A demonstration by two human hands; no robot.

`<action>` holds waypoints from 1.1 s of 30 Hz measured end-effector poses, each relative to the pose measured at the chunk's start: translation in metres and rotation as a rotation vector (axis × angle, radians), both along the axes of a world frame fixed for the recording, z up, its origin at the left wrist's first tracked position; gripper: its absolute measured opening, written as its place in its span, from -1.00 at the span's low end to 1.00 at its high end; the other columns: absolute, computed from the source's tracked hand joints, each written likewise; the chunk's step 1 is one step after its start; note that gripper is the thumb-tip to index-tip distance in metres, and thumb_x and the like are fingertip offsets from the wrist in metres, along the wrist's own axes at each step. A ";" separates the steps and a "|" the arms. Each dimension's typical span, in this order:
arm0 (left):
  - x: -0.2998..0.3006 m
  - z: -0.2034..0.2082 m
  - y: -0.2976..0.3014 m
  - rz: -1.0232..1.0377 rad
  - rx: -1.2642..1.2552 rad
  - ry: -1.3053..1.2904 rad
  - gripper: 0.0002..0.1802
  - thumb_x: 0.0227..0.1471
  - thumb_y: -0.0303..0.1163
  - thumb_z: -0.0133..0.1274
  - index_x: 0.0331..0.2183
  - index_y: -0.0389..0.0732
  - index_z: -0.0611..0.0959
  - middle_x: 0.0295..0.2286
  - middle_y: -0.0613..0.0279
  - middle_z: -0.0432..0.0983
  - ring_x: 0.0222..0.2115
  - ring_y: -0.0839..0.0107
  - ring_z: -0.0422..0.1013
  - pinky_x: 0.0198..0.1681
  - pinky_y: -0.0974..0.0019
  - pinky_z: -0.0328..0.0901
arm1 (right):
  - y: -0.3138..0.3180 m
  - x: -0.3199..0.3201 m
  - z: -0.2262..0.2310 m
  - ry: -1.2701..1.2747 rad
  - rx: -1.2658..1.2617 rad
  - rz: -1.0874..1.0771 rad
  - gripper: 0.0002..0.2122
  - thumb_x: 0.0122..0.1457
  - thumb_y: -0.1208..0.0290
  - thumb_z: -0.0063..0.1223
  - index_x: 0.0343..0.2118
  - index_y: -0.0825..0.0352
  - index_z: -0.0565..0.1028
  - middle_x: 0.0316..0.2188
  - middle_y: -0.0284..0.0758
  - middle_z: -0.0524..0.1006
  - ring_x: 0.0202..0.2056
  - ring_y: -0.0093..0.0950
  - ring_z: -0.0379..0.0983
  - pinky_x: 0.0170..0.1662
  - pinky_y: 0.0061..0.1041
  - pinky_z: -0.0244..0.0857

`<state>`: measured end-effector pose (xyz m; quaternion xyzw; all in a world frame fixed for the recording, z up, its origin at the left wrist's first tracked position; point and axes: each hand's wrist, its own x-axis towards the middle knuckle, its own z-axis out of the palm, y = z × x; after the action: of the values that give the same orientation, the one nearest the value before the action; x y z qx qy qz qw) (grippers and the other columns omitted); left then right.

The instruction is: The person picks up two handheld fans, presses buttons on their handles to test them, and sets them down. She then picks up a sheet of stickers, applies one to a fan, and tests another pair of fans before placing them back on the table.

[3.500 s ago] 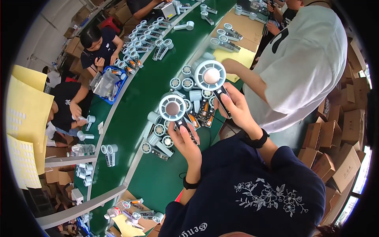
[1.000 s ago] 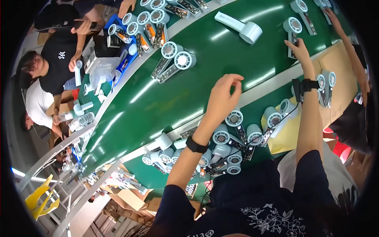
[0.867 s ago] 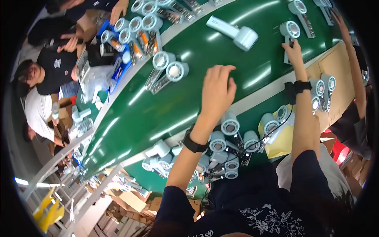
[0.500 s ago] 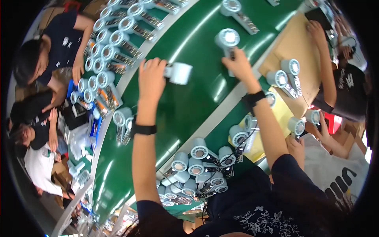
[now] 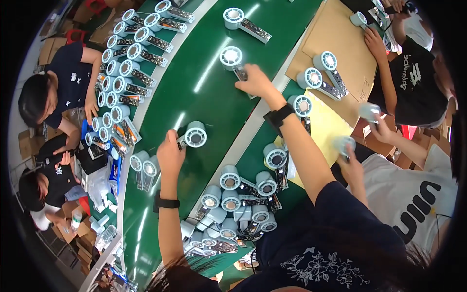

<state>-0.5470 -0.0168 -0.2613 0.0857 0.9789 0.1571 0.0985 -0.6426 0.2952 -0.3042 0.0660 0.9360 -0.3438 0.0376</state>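
Observation:
My left hand (image 5: pixel 171 155) is closed around the handle of a pale blue handheld fan (image 5: pixel 196 135), its round grille turned up over the green belt. Farther off, my right hand (image 5: pixel 257 82) grips the handle of another handheld fan (image 5: pixel 230 57); that handle's dark circuit board is partly covered by my fingers. Beyond it a third fan (image 5: pixel 233 18) lies on the green belt (image 5: pixel 204 170), circuit board showing. Two fans (image 5: pixel 144 165) lie side by side at the belt's left edge, left of my left hand.
A pile of fans (image 5: pixel 230 199) with cables sits close to my body. Rows of fans (image 5: pixel 131 68) line the belt's far left side. On the right are brown cardboard (image 5: pixel 335 44) and a yellow sheet (image 5: pixel 321 141) with more fans. Co-workers sit on both sides, some holding fans.
My left hand has come nearer to me, and its fan has turned from side-on to grille up. My right hand keeps its fan near the lone belt fan. The whole view has shifted.

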 end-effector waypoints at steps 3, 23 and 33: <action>0.017 -0.006 -0.017 -0.027 0.139 -0.118 -0.47 -0.18 -0.40 0.16 -0.15 -0.27 0.32 -0.42 0.10 0.40 -0.48 0.16 0.39 -0.41 0.19 0.31 | 0.005 0.013 0.038 -0.162 -0.205 0.067 -0.55 -0.13 0.32 0.14 -0.17 0.43 0.33 -0.51 -0.19 0.44 -0.53 -0.35 0.44 -0.39 -0.42 0.34; 0.311 0.196 0.053 0.470 1.571 -0.419 -0.34 0.09 0.01 -0.12 0.04 -0.26 0.15 -0.45 0.19 0.35 -0.59 0.53 0.26 -0.58 0.53 0.19 | -0.014 0.296 0.254 -0.385 -1.468 0.301 -0.56 0.24 0.21 -0.29 0.09 0.35 0.06 -0.38 -0.26 0.34 -0.62 -0.61 0.23 -0.68 -0.64 0.16; 0.374 0.214 0.075 0.409 1.569 -0.026 -0.57 0.15 -0.14 -0.20 -0.11 -0.28 0.25 -0.39 0.18 0.30 -0.65 0.57 0.21 -0.74 0.52 0.13 | -0.031 0.387 0.283 -0.352 -1.357 0.382 -0.58 0.26 0.23 -0.30 0.10 0.34 0.05 -0.38 -0.26 0.33 -0.61 -0.60 0.22 -0.67 -0.63 0.12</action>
<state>-0.1730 0.0584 -0.0474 -0.0529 0.5787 0.8138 -0.0094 -0.2554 0.2643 -0.0208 -0.0821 0.4919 -0.8204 0.2798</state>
